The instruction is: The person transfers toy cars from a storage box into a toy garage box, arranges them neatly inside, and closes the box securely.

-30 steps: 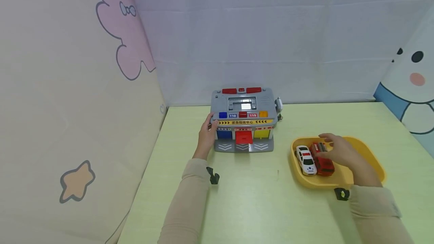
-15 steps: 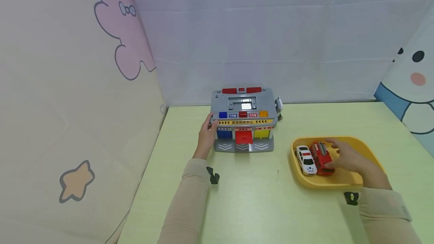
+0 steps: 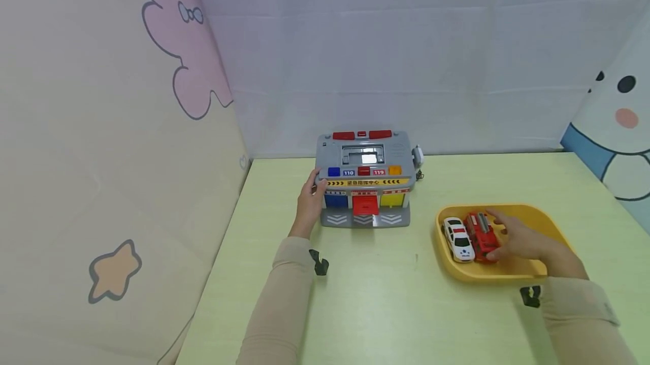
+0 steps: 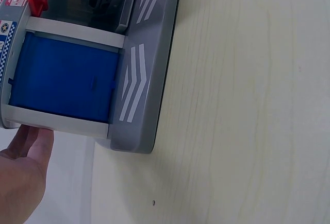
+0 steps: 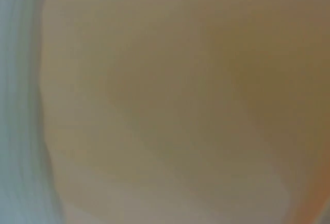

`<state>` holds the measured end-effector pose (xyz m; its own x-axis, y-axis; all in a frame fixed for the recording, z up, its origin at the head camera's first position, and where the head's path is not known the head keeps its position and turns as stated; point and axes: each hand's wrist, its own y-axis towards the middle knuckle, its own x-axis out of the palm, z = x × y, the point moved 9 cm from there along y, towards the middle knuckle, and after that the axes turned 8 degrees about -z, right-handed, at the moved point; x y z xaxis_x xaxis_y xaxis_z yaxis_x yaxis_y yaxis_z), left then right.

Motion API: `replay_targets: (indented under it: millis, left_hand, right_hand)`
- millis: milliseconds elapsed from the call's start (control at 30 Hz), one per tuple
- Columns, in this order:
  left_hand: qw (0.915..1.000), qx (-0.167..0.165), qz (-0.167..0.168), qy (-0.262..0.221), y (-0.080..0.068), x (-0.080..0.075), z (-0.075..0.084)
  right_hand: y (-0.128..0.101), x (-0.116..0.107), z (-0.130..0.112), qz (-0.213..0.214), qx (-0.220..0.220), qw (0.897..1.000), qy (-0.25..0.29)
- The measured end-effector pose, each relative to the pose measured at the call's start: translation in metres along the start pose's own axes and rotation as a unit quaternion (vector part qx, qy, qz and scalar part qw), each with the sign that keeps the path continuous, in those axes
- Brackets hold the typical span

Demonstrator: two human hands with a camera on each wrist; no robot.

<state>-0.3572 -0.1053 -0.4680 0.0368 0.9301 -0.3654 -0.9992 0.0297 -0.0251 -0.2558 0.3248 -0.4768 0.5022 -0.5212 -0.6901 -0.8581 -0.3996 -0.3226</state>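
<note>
A grey toy garage (image 3: 363, 176) with blue, red and yellow doors stands at the back of the pale green table (image 3: 386, 297). My left hand (image 3: 308, 201) grips its left end, thumb at the front top corner. The left wrist view shows the blue door (image 4: 62, 80) shut, the grey ramp base (image 4: 147, 80), and my left hand (image 4: 20, 172) against the side wall. A yellow tray (image 3: 543, 215) on the right holds a white toy car (image 3: 458, 239) and a red fire truck (image 3: 481, 234). My right hand (image 3: 515, 238) pinches the truck from its right side. The right wrist view is only a yellow blur.
A padded wall panel with a pink bear and an orange star (image 3: 114, 272) runs along the table's left edge. A pale back wall stands behind the garage, and a cartoon panel (image 3: 616, 145) at the far right. Bare tabletop lies between garage and tray.
My right hand has slid back from over the red fire truck to its right side, fingers and thumb now closing on it. The left hand and the garage have not moved.
</note>
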Motion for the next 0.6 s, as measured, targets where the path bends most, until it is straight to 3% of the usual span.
replay_targets:
  millis: [433,600]
  left_hand:
    - [0.9999,0.007,0.007,0.009,-0.0009,-0.0011,0.0016]
    - [0.9999,0.005,0.008,0.007,-0.0020,-0.0013,0.0014]
  right_hand:
    - [0.0056,0.0056,0.0072,-0.008,-0.007,1.000,-0.003]
    - [0.0057,0.0070,0.0037,-0.006,-0.037,0.999,0.015]
